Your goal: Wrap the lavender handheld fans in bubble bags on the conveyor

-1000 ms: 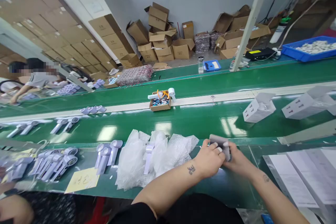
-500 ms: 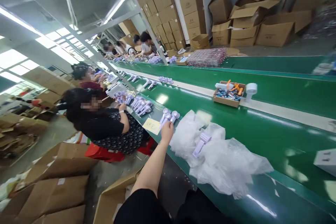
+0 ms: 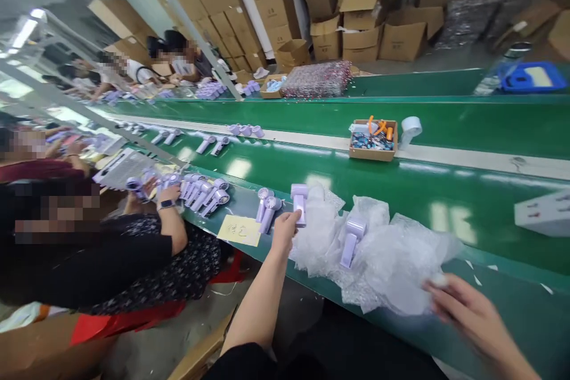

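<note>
My left hand [image 3: 285, 230] is closed on a lilac handheld fan [image 3: 299, 203], lifted beside two more fans [image 3: 267, 209] lying on the green ledge. My right hand [image 3: 467, 307] is at the right edge of a heap of clear bubble-wrap bags [image 3: 392, 258]. Its fingers pinch the plastic there. Another lilac fan [image 3: 350, 240] lies on top of the heap.
A yellow note [image 3: 239, 230] lies left of the fans. A seated co-worker [image 3: 133, 252] handles a row of fans [image 3: 202, 193]. On the green conveyor belt [image 3: 445, 190] sit loose fans, a small cardboard box of parts [image 3: 373, 141], a tape roll [image 3: 410, 127] and a white carton [image 3: 543, 212].
The view swung left, then partly back. My left hand left the grey box, reached to the fans and picked one up. My right hand came to the bag heap.
</note>
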{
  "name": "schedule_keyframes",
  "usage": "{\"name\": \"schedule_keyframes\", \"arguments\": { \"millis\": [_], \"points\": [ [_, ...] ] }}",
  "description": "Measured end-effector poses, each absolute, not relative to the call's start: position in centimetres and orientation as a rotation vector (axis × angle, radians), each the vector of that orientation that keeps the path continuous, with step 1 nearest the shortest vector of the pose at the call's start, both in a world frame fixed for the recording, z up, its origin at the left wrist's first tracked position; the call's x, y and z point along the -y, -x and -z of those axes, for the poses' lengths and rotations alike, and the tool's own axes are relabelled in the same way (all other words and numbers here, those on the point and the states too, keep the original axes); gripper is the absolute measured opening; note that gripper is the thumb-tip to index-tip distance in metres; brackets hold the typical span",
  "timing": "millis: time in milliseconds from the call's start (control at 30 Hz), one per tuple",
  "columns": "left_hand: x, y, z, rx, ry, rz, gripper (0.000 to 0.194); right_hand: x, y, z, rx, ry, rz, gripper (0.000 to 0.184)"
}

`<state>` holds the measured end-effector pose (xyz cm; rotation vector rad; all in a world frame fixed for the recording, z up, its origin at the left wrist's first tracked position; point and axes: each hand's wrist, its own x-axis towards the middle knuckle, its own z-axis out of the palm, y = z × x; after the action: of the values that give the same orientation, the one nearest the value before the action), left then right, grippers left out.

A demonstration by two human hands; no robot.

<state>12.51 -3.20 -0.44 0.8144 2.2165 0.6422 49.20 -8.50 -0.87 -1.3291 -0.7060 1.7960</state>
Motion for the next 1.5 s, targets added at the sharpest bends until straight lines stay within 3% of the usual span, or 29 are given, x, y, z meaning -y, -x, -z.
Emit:
{"name": "schedule_keyframes", "arguments": {
  "millis": [133,233,400,500,567,733,833,933,1167,1333,1500],
  "points": [
    [8.6,-23.0,0.3,-1.491,-0.737,-0.906,0.043,8.8,-43.5,-0.4,0.393,1.067,-1.976,0.051],
    [11.6,-30.3,1.2,-1.127,-1.032,-0.608,0.043,7.9,-45.0,-0.3,0.221,1.188,-1.794,0.041],
    [9.7,-36.8,3.5,-0.966,-2.307,-0.19,0.025,9.8,-55.7,0.3,0.033,1.392,-1.4,0.031],
    [7.2,-38.2,4.0,-1.213,-2.617,0.116,0.04,12.3,-60.0,1.0,-0.041,1.479,-1.349,0.032],
    [6.0,-38.2,3.7,-1.421,-2.541,0.164,0.048,14.2,-61.0,1.7,-0.1,1.506,-1.409,0.036],
    [5.2,-36.6,1.6,-1.469,-2.214,0.169,0.021,17.7,-60.2,2.8,-0.198,1.439,-1.647,0.041],
    [6.1,-36.7,0.7,-1.479,-1.957,-0.141,0.009,17.7,-59.0,1.7,-0.154,1.283,-1.882,0.038],
    [7.4,-37.6,0.7,-1.397,-1.478,-0.53,0.013,16.1,-57.3,-0.1,0.051,1.081,-2.118,0.039],
    [7.9,-37.7,1.4,-1.347,-0.757,-0.727,0.013,12.5,-56.8,-0.9,0.382,1.263,-2.136,0.043],
    [7.9,-39.4,1.5,-1.346,-1.242,-0.875,0.013,13.6,-56.4,-1.0,0.443,1.411,-2.091,0.041],
    [6.4,-40.4,2.1,-1.362,-1.484,-0.574,0.026,14.2,-54.7,-1.3,0.493,1.51,-1.985,0.073]
  ]
}}
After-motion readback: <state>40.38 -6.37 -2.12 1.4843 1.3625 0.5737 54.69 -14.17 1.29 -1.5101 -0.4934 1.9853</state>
